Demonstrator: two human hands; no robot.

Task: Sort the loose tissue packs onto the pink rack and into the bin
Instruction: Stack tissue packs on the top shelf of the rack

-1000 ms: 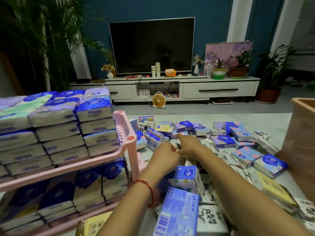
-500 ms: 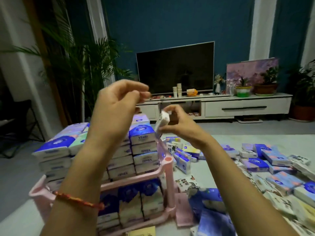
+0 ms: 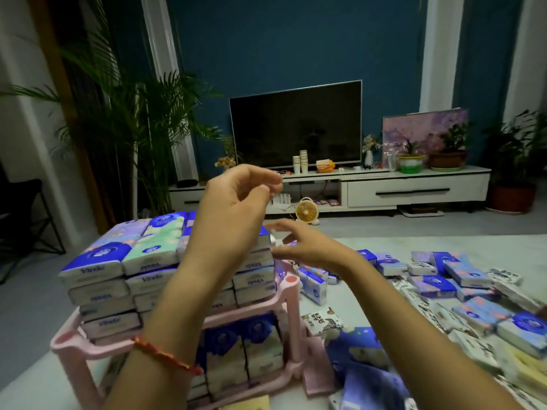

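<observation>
The pink rack point(image 3: 288, 281) stands at lower left. Its upper shelf carries tall stacks of blue, green and lilac tissue packs point(image 3: 97, 255), and more packs point(image 3: 260, 350) stand on its lower shelf. My right hand point(image 3: 302, 247) reaches to the right corner of the top stack and pinches a small white tissue pack point(image 3: 277, 233) there. My left hand point(image 3: 233, 211), with a red bracelet on the wrist, hovers above the stacks, fingers loosely curled with nothing seen in them. Several loose packs point(image 3: 461, 270) lie scattered on the floor at right. The bin is out of view.
A TV point(image 3: 296, 125) sits on a low white cabinet point(image 3: 414, 187) against the blue wall ahead. A small yellow fan point(image 3: 307, 211) stands on the floor before it. A tall palm point(image 3: 133, 128) and a black chair point(image 3: 23, 217) are at left, potted plants at far right.
Both hands rose from the loose pile on the floor. My right hand carried the small white pack over to the rack's top stack, and my view tilted upward.
</observation>
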